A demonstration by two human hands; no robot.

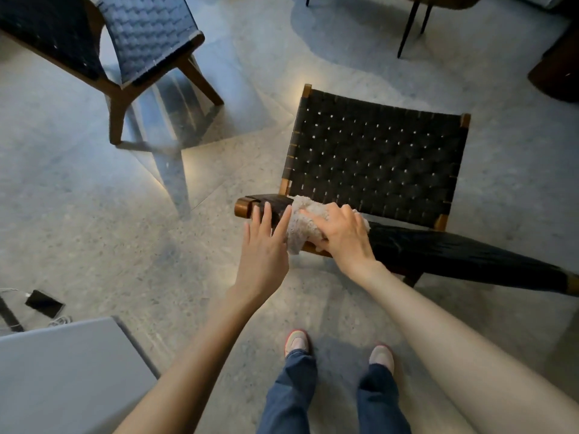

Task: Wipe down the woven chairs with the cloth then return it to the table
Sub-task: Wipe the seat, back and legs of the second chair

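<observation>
Fingers (310,213) of my right hand (344,239) curl over the cloth (297,238), gripping it on the chair (376,158) back's rail (438,249); left hand (263,255) fingers spread straight, touching the rail. Cloth is fluffy, off-white and bunched, draped across the rail and hanging toward me

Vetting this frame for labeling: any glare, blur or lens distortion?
Head view: dim bluish light; warm glare patches on the glossy floor beside the near chair; the far chair looks slightly smeared; straight lines bend toward the edges; the cloth and right hand are fairly sharp.
</observation>
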